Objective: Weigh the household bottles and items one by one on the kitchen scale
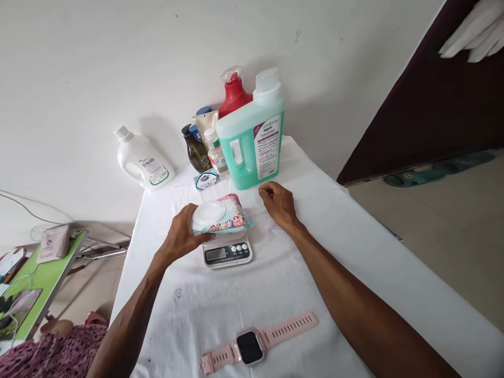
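Note:
My left hand (183,234) grips the left end of a pack of wet wipes (236,216), thumb along its near side. The pack has a white flip lid and a pink and blue printed wrapper. It is over a small white kitchen scale (227,255), covering the weighing plate; whether it rests on the plate or hangs just above, I cannot tell. The scale's display and buttons face me. My right hand (279,205) is loosely curled on the cloth, with nothing visible in it, close to a jug of green liquid (246,157).
Behind stand a red bottle (234,97), a dark pump bottle (196,152), a small clear bottle (216,155) and a small soap box (206,179). A white detergent bottle (144,160) is at left. A pink smartwatch (250,346) lies in front on the white tablecloth (189,315).

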Demonstrator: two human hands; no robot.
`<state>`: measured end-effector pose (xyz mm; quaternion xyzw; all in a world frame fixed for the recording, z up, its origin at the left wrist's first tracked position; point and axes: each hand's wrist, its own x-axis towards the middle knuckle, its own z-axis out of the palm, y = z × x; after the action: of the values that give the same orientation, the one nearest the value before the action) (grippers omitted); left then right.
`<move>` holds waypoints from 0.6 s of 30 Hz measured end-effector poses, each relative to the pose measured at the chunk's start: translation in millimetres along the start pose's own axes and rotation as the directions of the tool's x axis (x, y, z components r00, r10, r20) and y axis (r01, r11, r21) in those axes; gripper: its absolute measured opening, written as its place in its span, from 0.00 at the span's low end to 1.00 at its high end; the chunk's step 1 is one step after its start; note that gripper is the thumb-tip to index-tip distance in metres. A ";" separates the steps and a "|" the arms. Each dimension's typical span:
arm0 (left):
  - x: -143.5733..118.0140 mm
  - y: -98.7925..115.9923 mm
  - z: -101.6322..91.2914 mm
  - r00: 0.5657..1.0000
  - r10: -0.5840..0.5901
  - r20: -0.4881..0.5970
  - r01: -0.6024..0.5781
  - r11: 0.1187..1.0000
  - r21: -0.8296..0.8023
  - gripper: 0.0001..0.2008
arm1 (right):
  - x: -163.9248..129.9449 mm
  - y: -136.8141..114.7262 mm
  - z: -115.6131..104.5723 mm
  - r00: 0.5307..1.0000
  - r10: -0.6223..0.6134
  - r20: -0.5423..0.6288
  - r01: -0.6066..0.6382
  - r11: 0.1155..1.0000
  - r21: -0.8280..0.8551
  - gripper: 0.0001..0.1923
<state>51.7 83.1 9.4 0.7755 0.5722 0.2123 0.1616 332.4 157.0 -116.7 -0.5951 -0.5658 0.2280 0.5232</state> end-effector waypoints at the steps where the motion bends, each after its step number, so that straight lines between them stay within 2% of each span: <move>1: 2.1 -1.2 1.9 1.000 0.011 0.000 -0.011 1.000 0.016 0.26 | 0.3 1.0 0.4 1.000 -0.008 -0.002 0.008 1.000 -0.004 0.07; 5: 5.1 -3.7 -2.2 0.999 0.020 0.037 -0.022 0.999 0.044 0.26 | 0.7 4.2 1.7 0.999 -0.033 -0.010 0.033 0.999 -0.014 0.07; 7: 3.6 -6.4 -8.3 0.996 0.034 0.085 -0.034 0.999 0.001 0.32 | 0.4 4.3 1.6 1.000 -0.027 -0.010 0.027 1.000 -0.013 0.07; 8: 2.6 -9.7 -11.1 0.995 0.039 0.092 -0.035 0.998 -0.048 0.36 | 0.2 4.0 1.4 1.000 -0.023 -0.010 0.023 1.000 -0.011 0.07; 10: 1.6 -21.9 -13.6 0.999 0.023 0.037 -0.014 0.977 -0.214 0.41 | -0.4 2.9 0.7 1.000 -0.019 -0.008 0.019 1.000 -0.007 0.07; 12: 2.7 -40.6 -8.4 0.992 -0.091 -0.086 0.042 0.889 -0.455 0.37 | -1.2 1.7 0.0 1.000 -0.022 -0.001 0.022 1.000 -0.005 0.07; 13: 4.0 -51.2 -2.3 0.970 -0.191 -0.148 0.074 0.817 -0.571 0.35 | -1.6 1.2 -0.3 1.000 -0.022 0.003 0.022 1.000 -0.005 0.07; 15: 6.6 -71.4 15.8 0.886 -0.405 -0.226 0.121 0.672 -0.731 0.35 | -2.5 0.5 -0.7 1.000 -0.013 0.007 0.013 1.000 -0.005 0.07; 17: 7.7 -86.2 36.4 0.809 -0.520 -0.273 0.139 0.622 -0.771 0.31 | -3.3 0.3 -0.9 1.000 0.001 0.007 -0.001 1.000 -0.006 0.07; 18: 7.5 -90.9 45.3 0.797 -0.528 -0.295 0.141 0.637 -0.758 0.30 | -3.6 0.2 -1.0 1.000 0.007 0.006 -0.007 1.000 -0.007 0.07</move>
<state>2.5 116.5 -73.2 0.4479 0.6066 0.5677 0.3304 332.5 153.3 -117.7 -0.5983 -0.5660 0.2295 0.5187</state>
